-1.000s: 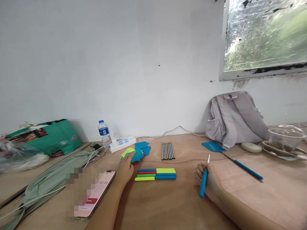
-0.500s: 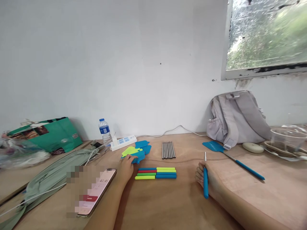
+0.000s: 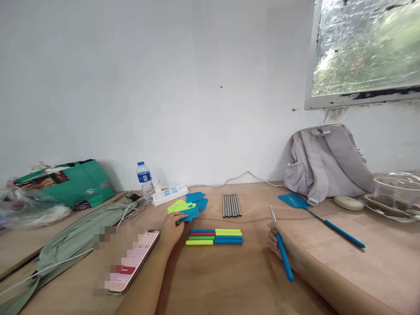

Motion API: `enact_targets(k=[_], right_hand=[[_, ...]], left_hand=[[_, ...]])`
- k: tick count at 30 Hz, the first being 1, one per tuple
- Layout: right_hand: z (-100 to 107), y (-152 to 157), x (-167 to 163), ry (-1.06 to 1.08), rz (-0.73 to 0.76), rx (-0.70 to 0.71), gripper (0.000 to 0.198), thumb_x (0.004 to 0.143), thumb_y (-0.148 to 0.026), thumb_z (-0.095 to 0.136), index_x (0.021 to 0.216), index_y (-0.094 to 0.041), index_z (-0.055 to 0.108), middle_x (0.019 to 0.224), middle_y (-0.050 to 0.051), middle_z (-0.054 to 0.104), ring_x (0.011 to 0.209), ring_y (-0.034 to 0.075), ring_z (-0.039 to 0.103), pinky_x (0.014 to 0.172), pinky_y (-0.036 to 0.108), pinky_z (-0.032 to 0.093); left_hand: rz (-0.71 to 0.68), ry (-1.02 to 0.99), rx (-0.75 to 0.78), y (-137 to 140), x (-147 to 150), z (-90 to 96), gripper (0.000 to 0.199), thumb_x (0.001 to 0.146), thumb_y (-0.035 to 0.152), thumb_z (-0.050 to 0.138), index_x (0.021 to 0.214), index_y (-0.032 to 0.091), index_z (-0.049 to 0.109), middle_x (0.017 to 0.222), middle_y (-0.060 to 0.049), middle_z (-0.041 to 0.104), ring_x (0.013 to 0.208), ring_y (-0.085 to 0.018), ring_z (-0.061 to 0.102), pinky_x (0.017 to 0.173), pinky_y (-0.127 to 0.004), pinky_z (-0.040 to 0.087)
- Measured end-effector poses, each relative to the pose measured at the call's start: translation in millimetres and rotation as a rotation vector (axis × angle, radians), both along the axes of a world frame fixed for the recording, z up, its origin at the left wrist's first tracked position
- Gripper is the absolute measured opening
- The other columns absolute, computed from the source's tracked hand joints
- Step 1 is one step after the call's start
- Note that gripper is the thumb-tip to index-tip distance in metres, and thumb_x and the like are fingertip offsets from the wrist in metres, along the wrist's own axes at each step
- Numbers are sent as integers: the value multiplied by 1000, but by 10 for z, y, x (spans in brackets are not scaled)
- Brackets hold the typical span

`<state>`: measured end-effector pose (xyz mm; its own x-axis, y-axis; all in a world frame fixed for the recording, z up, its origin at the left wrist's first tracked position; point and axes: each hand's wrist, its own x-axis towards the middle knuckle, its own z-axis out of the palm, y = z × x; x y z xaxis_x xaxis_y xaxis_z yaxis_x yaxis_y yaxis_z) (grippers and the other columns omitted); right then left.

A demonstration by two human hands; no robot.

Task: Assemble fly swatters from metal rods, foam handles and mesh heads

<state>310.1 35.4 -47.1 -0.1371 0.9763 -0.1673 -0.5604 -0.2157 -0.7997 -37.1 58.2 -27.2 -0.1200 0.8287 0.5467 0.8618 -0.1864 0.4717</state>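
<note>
Take the block of coloured handles on the wooden table as the clock's centre, two columns of four in blue, red, green and yellow, and out at three o'clock here's the right hand, fist closed firmly round a blue-handled rod! Its bare metal end leans up toward eleven, its blue end slants down toward five. Over to the left hand, between nine and ten, fingers bent over the near edge of the flat pieces, a loose blue and yellow-green pile lying between ten and eleven; whether those fingers pinch a piece or merely rest on it, I cannot tell. At one o'clock, lovely and neat, the metal tubes lie side by side, apart from both hands. Beyond the right hand, just shy of three, there's a blue-paddled stick, flat on the wood, with the grey backpack up at two against the wall. The phone lies between eight and nine, beside the left forearm, while at ten the power strip sits in front of the water bottle.
</note>
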Motion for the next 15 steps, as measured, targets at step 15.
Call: enact_targets(k=[15], right_hand=[[97,-99,-6,-199,91,82,34,72,-33,61,59,-20,33,42,-12,34,29,1,27,29,13,19]], left_hand=[[-114,-988,146,-246,411,221,36,71,42,60,98,17,58,90,-5,68,81,-20,64,70,-33,53]])
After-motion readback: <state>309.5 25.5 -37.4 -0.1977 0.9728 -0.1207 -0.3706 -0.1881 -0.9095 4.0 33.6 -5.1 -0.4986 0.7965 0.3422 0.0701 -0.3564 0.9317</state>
